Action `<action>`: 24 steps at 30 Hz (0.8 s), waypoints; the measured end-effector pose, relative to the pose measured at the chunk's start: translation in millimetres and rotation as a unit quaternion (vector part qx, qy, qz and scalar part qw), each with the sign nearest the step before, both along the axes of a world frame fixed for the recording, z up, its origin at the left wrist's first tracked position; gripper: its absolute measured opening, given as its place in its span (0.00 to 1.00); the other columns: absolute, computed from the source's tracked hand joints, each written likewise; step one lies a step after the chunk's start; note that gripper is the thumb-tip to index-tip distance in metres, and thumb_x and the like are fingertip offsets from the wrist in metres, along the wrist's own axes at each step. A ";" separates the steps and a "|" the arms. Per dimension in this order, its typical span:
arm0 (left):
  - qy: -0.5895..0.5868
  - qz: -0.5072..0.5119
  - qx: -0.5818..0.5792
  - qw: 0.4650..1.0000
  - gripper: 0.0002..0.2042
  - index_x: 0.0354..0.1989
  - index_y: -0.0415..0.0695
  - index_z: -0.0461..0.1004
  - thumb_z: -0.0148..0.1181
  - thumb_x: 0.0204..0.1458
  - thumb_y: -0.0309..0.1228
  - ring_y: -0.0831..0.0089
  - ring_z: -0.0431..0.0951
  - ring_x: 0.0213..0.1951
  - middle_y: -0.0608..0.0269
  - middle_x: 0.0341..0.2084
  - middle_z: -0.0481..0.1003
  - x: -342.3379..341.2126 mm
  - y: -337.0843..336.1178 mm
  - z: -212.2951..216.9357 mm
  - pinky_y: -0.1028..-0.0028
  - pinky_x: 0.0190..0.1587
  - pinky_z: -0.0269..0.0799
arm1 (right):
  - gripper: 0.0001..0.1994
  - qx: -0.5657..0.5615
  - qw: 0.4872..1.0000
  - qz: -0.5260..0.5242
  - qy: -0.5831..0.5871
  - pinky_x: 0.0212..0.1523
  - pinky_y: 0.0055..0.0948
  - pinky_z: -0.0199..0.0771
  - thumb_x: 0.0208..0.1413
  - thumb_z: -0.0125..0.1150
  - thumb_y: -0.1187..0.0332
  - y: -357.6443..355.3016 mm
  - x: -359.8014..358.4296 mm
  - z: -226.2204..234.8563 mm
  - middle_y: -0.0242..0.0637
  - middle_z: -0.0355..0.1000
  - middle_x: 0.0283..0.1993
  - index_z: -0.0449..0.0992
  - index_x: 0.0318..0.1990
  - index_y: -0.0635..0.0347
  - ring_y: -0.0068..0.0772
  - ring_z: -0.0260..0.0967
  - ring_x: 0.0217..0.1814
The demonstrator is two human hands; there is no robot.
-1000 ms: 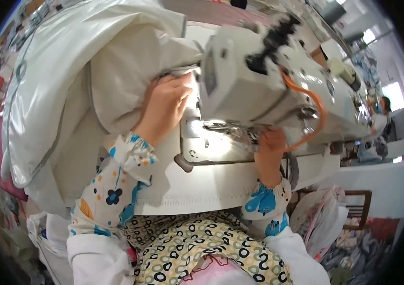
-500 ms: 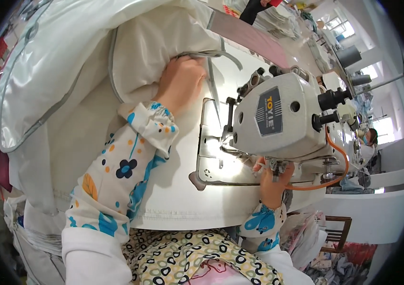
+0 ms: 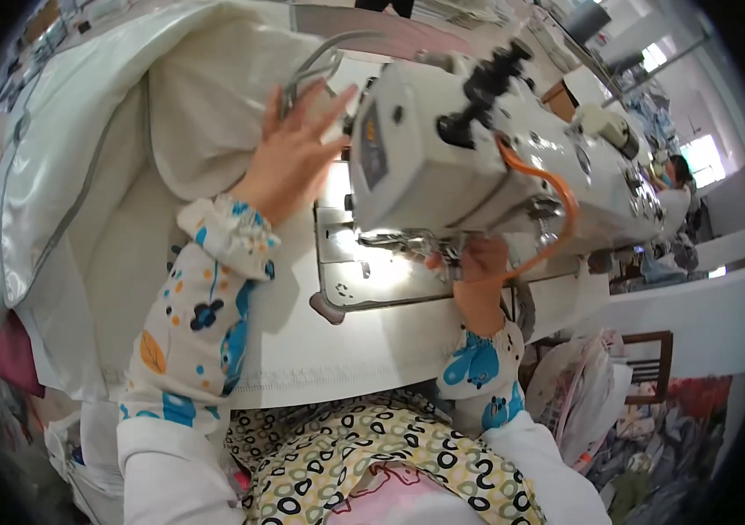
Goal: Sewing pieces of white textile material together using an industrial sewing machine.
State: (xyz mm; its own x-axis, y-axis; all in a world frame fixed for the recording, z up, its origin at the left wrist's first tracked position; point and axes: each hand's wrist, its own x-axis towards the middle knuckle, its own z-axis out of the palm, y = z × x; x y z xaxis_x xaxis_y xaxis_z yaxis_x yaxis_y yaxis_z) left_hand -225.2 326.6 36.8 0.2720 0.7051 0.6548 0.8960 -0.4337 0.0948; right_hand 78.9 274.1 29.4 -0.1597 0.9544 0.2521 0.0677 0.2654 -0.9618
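Observation:
My left hand (image 3: pixel 294 162) is open, its fingers spread and slightly blurred, over the edge of a white, shiny fabric piece (image 3: pixel 206 105). A loose grey binding strip (image 3: pixel 324 45) curls up by its fingertips; whether they touch it I cannot tell. To the right stands a white sewing machine (image 3: pixel 434 149), its lamp lighting the metal needle plate (image 3: pixel 337 249). My right hand (image 3: pixel 482 267) is curled closed under the machine's head, beside the presser foot area. Metal parts partly cover its fingers, and whatever they hold is hidden.
An orange tube (image 3: pixel 565 197) loops off the machine's head. More white fabric with grey edging (image 3: pixel 57 219) heaps over the left of the white table (image 3: pixel 302 372). A wooden chair (image 3: pixel 653 363) and bagged cloth (image 3: pixel 565 376) stand at right. Another person (image 3: pixel 677 188) sits farther back.
My left hand has let go of the grey-edged fabric and spread its fingers. My right hand stays under the machine's head. The view has shifted, so the machine appears farther left.

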 end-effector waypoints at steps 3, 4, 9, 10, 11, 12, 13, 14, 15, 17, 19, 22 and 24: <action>0.010 -0.085 -0.122 0.989 0.23 0.50 0.55 0.80 0.66 0.42 0.23 0.51 0.48 0.73 0.62 0.54 0.73 29.7 -28.6 6.8 0.37 0.71 0.29 | 0.06 0.007 0.999 0.045 -0.018 0.27 0.25 0.74 0.55 0.52 0.78 2.3 9.9 14.3 0.43 0.77 0.27 0.76 0.34 0.70 0.32 0.75 0.24; 0.014 -0.088 -0.125 0.988 0.23 0.50 0.55 0.80 0.66 0.42 0.23 0.51 0.48 0.73 0.62 0.54 0.73 33.8 -33.3 7.7 0.37 0.71 0.29 | 0.06 -0.002 0.998 0.064 -0.005 0.28 0.26 0.74 0.55 0.51 0.79 0.2 7.3 22.0 0.43 0.77 0.27 0.75 0.34 0.70 0.32 0.75 0.24; -0.044 -0.097 -0.160 0.981 0.11 0.36 0.47 0.84 0.69 0.40 0.25 0.49 0.57 0.69 0.59 0.44 0.77 43.4 -31.9 2.3 0.39 0.72 0.31 | 0.04 -0.005 0.993 0.043 0.111 0.28 0.19 0.70 0.62 0.59 0.75 -8.1 -1.0 30.7 0.31 0.75 0.27 0.75 0.40 0.67 0.18 0.72 0.27; -0.044 -0.086 -0.176 0.980 0.11 0.35 0.46 0.84 0.69 0.40 0.26 0.49 0.60 0.67 0.58 0.43 0.77 44.0 -30.8 -1.6 0.40 0.72 0.32 | 0.04 -0.007 0.993 0.041 0.113 0.28 0.19 0.70 0.62 0.59 0.75 -7.1 2.3 32.4 0.31 0.75 0.27 0.75 0.40 0.67 0.18 0.72 0.27; -0.042 -0.087 -0.178 0.979 0.11 0.35 0.46 0.84 0.69 0.40 0.26 0.49 0.60 0.67 0.58 0.43 0.77 42.8 -29.9 -7.4 0.40 0.72 0.32 | 0.04 -0.026 0.996 0.042 0.073 0.29 0.19 0.71 0.62 0.59 0.75 -6.8 4.6 36.9 0.31 0.75 0.28 0.75 0.41 0.67 0.18 0.72 0.28; -0.053 -0.083 -0.213 0.972 0.14 0.39 0.46 0.83 0.68 0.41 0.26 0.48 0.62 0.66 0.58 0.43 0.77 40.8 -29.3 -13.4 0.40 0.72 0.32 | 0.05 -0.045 0.998 0.043 0.033 0.30 0.19 0.72 0.62 0.59 0.75 -7.6 6.0 40.1 0.31 0.74 0.28 0.75 0.42 0.67 0.19 0.72 0.28; -0.064 -0.081 -0.246 0.964 0.17 0.44 0.47 0.82 0.67 0.41 0.26 0.48 0.63 0.64 0.57 0.43 0.78 44.6 -27.9 -12.0 0.40 0.72 0.33 | 0.05 -0.045 0.998 0.041 0.033 0.30 0.19 0.72 0.62 0.59 0.75 -8.8 8.2 41.4 0.31 0.74 0.28 0.75 0.42 0.67 0.19 0.72 0.28; -0.064 -0.083 -0.247 0.963 0.17 0.44 0.47 0.82 0.67 0.41 0.26 0.48 0.63 0.64 0.57 0.43 0.78 48.9 -28.0 -11.3 0.40 0.72 0.33 | 0.03 -0.035 0.998 0.033 0.032 0.29 0.24 0.74 0.60 0.56 0.80 -10.6 8.9 42.1 0.38 0.75 0.31 0.71 0.40 0.69 0.27 0.74 0.28; -0.090 -0.091 -0.217 0.968 0.22 0.49 0.48 0.79 0.67 0.41 0.26 0.48 0.64 0.63 0.56 0.44 0.78 53.1 -29.2 -10.9 0.40 0.72 0.33 | 0.04 -0.025 0.999 0.027 0.031 0.28 0.28 0.76 0.57 0.53 0.84 -11.2 10.2 41.9 0.45 0.75 0.34 0.67 0.39 0.70 0.34 0.77 0.29; -0.114 -0.098 -0.187 0.971 0.26 0.54 0.48 0.77 0.66 0.40 0.25 0.48 0.64 0.63 0.55 0.45 0.78 55.8 -28.8 -9.2 0.41 0.72 0.33 | 0.04 -0.016 0.998 0.036 0.039 0.28 0.28 0.76 0.58 0.53 0.84 -9.7 12.5 42.1 0.44 0.75 0.34 0.67 0.39 0.71 0.34 0.77 0.29; -0.063 -0.104 -0.149 0.981 0.32 0.59 0.48 0.72 0.67 0.39 0.25 0.48 0.65 0.62 0.53 0.49 0.76 56.7 -25.0 -8.6 0.41 0.72 0.34 | 0.04 -0.008 0.998 0.044 0.046 0.28 0.28 0.77 0.58 0.54 0.84 -6.6 15.1 41.6 0.43 0.75 0.33 0.67 0.38 0.71 0.33 0.77 0.30; -0.038 -0.099 -0.167 0.980 0.31 0.57 0.45 0.73 0.67 0.38 0.25 0.49 0.64 0.62 0.53 0.50 0.75 59.7 -30.4 5.0 0.41 0.72 0.34 | 0.02 -0.036 0.995 0.074 0.051 0.29 0.28 0.77 0.58 0.54 0.83 -2.9 19.5 40.4 0.42 0.75 0.33 0.68 0.37 0.71 0.31 0.76 0.31; -0.044 -0.088 -0.192 0.976 0.30 0.57 0.43 0.73 0.67 0.37 0.25 0.50 0.64 0.62 0.53 0.49 0.75 56.1 -29.8 3.3 0.41 0.72 0.34 | 0.05 0.003 0.994 0.080 0.073 0.30 0.20 0.75 0.62 0.60 0.74 -3.1 18.1 39.8 0.31 0.75 0.31 0.75 0.42 0.67 0.18 0.73 0.28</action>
State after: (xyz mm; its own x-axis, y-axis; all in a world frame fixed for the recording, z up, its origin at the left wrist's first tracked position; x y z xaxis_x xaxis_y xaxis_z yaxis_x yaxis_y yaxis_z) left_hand -169.0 296.8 40.2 0.3661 0.8501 0.3784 0.7913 -0.4984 0.3542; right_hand 97.0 270.9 69.2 -0.2710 0.9178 0.2902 -0.1157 0.2682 -0.9564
